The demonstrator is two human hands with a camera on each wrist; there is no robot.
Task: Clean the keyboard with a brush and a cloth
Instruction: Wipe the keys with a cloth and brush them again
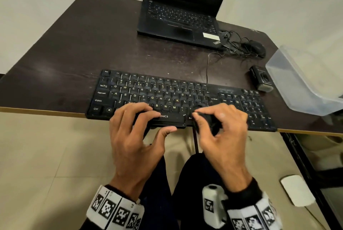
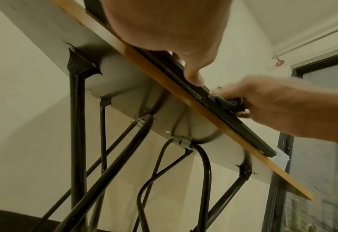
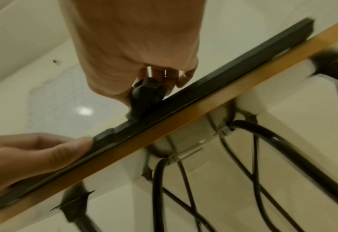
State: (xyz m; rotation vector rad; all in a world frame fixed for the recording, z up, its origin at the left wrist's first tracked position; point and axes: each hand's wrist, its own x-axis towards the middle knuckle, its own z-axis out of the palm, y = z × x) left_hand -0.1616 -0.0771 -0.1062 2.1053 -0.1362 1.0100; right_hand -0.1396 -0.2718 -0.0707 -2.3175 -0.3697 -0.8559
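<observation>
Keyboard (image 1: 178,100) lies flat along the near edge of the dark table (image 1: 78,48), its front lip just over that edge, at about six o'clock from the open laptop (image 1: 181,16).

Start at the left. Your left hand (image 1: 136,137) rests on the bottom row of keys, fingers spread and fairly straight over the keys left of the space bar, thumb out along the front lip. It grasps nothing; it only presses the board down. Keep it there: the board looks like light, stiff plastic, likely to skate on the smooth tabletop when you rub it, and its overhang makes a slip toward your lap a fair risk.

Moving right, your right hand (image 1: 220,129) pinches a small dark wad, apparently the cloth (image 1: 207,118), between thumb and fingertips, pressed onto the keys right of the space bar. It looks soft and bunches up easily, so hold it as a compact pad and drag with light pressure; keycaps can probably pop off if it snags an edge.

At two o'clock from the keyboard a mouse (image 1: 255,47) sits in tangled cable. At three o'clock lies a small dark object (image 1: 261,79), perhaps the brush, though I cannot tell, just beside a clear plastic box (image 1: 304,88).
</observation>
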